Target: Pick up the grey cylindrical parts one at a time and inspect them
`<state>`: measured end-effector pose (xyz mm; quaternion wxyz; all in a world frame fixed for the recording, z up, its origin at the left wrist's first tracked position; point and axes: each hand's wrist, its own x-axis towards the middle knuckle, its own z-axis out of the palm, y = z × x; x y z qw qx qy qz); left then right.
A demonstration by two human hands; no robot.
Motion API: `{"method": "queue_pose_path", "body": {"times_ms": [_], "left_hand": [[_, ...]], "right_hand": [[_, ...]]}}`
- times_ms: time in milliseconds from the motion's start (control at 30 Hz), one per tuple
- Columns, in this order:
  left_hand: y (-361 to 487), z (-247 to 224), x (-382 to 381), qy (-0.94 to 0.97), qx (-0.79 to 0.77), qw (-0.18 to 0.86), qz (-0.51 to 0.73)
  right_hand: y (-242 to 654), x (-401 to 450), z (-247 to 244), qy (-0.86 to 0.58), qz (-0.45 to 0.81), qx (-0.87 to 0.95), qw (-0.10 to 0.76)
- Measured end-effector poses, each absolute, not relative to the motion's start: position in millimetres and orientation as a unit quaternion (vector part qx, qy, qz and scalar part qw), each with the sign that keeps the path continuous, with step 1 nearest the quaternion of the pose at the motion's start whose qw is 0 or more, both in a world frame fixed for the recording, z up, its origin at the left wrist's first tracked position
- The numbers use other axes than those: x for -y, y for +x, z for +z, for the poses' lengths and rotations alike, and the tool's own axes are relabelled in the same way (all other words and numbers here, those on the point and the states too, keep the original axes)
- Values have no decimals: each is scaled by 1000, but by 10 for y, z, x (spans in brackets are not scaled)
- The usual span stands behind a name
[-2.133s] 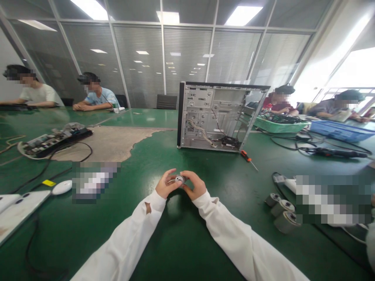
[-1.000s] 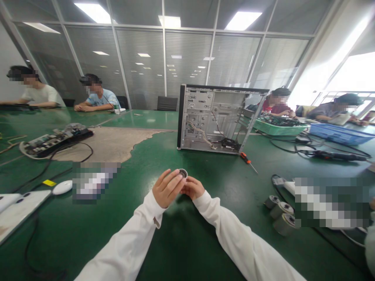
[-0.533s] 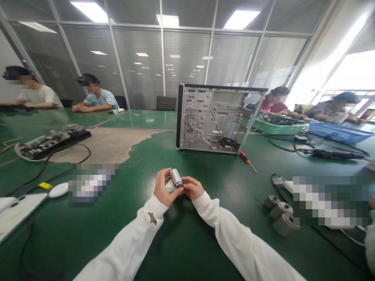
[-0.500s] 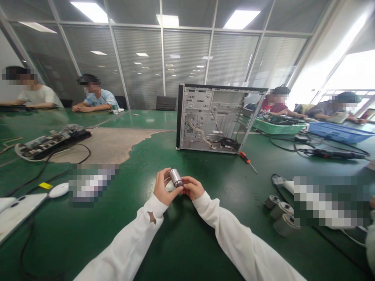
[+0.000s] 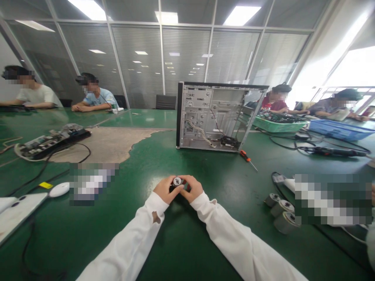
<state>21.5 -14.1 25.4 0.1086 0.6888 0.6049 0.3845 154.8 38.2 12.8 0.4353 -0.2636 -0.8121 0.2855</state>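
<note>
A small metal cylinder, seemingly an electric motor (image 5: pixel 177 181), is held up in front of me with its round end turned towards the camera. My left hand (image 5: pixel 165 190) closes around its left side, thumb across the lower edge. My right hand (image 5: pixel 191 189) grips it from the right, the two thumbs nearly meeting below the end face. Most of the motor's body is hidden behind the fingers. Off to my right, three larger metal cylinders of similar look (image 5: pixel 284 214) stand in a row on the green table (image 5: pixel 222 187).
An opened computer case (image 5: pixel 211 117) stands ahead, with an orange-handled screwdriver (image 5: pixel 246 157) beside it. Green (image 5: pixel 281 125) and blue (image 5: pixel 340 130) baskets sit at the far right near cables. A dismantled device (image 5: pixel 52 142) lies left. Several people sit around the table.
The motor has been turned from a slanted side view so its end faces me. My right hand has wrapped further around it, and the left has shifted slightly lower.
</note>
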Motion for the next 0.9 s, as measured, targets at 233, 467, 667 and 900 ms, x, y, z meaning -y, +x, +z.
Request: {"method": "queue_pose_path", "body": {"times_ms": [233,467,667,900], "left_hand": [[200,203,109,686,-597,124,397],[184,163,85,704,-610,79,354],[174,145,69,707,-612,83,344],[123,167,51,671,-637,121,361]], "right_hand": [[1572,-380,112,-267,343,775,458],[1511,-475,103,-280,234,782,505],[1389,-551,160,-263,215,791,508],[1711,-802,39,-318,170,801,478]]}}
